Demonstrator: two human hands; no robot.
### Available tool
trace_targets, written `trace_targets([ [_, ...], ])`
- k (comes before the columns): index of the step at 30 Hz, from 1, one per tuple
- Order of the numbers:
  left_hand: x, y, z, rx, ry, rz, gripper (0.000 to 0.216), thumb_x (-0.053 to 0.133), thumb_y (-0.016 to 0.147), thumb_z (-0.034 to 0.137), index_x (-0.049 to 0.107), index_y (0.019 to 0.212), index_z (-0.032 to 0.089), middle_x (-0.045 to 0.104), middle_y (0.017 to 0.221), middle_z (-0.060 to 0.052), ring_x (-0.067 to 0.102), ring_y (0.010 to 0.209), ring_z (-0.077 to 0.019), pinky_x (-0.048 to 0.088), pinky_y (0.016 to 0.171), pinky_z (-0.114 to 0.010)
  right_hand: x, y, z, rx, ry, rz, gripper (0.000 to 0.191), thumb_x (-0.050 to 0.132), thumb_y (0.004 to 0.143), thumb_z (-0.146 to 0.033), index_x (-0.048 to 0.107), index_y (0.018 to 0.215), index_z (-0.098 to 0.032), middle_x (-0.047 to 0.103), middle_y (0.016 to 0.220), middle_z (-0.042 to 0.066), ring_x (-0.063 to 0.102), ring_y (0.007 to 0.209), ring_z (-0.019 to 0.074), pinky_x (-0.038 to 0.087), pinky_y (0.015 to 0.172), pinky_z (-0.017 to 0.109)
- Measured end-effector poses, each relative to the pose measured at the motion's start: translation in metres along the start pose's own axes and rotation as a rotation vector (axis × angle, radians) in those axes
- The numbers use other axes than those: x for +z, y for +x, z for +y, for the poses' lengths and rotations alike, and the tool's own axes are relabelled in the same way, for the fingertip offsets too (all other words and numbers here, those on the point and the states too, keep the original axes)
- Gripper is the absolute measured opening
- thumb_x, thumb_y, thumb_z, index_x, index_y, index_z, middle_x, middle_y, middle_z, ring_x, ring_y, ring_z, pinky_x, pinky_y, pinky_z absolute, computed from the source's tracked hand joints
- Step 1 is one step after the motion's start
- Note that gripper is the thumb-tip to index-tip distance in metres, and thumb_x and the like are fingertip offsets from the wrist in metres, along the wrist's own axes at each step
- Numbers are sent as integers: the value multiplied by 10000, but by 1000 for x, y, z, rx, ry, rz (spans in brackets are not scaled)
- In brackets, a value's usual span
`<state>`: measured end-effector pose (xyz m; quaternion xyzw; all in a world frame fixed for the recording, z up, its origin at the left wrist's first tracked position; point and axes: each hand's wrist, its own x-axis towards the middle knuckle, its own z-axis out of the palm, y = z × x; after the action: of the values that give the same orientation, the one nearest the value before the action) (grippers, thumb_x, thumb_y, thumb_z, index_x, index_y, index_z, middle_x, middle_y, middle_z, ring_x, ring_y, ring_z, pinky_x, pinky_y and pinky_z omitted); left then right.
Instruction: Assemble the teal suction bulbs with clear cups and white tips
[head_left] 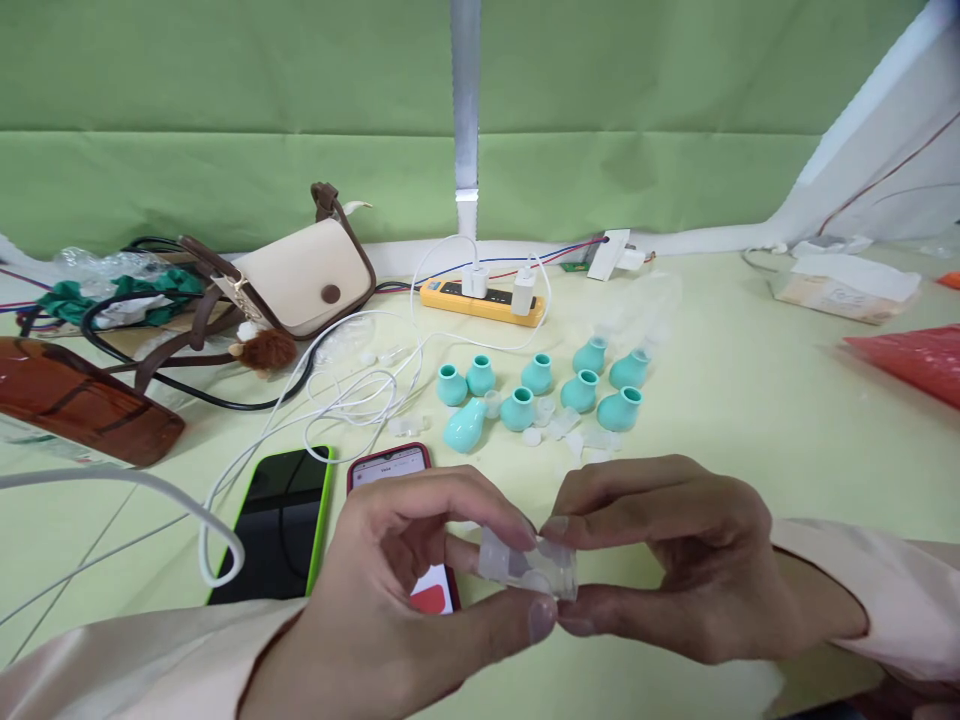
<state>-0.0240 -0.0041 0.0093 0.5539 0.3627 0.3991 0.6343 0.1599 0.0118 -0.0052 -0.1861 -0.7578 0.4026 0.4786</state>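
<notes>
A small clear plastic tube-like piece [529, 568] is held up between my two hands, above the table's near side. Thumb and fingers of my left hand [420, 580] pinch its left end. My right hand [667, 555] grips the right end between thumb and fingertips. Beyond them stand several turquoise rubber bulbs [517, 408], mostly with their round openings up. One turquoise bulb [464, 426] lies on its side, with a clear piece at its mouth. Loose translucent plastic pieces [564, 422] are scattered among the bulbs.
A red-edged phone [388, 458] lies partly behind my left hand, beside a green-cased phone [281, 510]. White cable [360, 400] loops across the left side. Behind are a cream handbag [304, 275] and a yellow power strip [442, 297]. A red packet [915, 358] lies at right.
</notes>
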Motion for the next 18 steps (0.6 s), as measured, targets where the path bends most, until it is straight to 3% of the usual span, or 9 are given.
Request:
trace_targets([
  [4, -1, 4, 2, -70, -88, -1, 270, 682, 567, -38, 658, 711, 189, 643, 698, 24, 599, 618, -92, 492, 553, -148, 3, 0, 2, 6, -3, 17, 402, 696, 614, -56, 621, 976, -212, 630, 750, 33, 586, 590, 100, 473, 510, 197],
  [9, -2, 6, 1, 10, -74, -35, 399, 682, 527, -80, 679, 777, 231, 624, 765, 32, 583, 694, -96, 489, 606, -160, 2, 3, 1, -48, -74, 43, 363, 689, 616, -42, 619, 950, -168, 620, 719, 48, 584, 583, 107, 470, 501, 205],
  [15, -3, 1, -2, 52, 98, 6, 222, 697, 573, 24, 651, 706, 195, 591, 705, 7, 524, 649, -112, 435, 557, -195, 1, 3, -2, -89, -217, -60, 341, 640, 670, -54, 584, 993, -146, 610, 751, 66, 579, 604, 112, 478, 498, 207],
  [18, -2, 1, -5, 6, 171, 56, 140, 697, 599, 104, 644, 696, 188, 556, 665, 11, 479, 581, -100, 393, 502, -195, 4, 3, 2, -83, -273, -73, 312, 633, 677, -66, 575, 975, -141, 612, 741, 66, 580, 615, 116, 481, 514, 214],
])
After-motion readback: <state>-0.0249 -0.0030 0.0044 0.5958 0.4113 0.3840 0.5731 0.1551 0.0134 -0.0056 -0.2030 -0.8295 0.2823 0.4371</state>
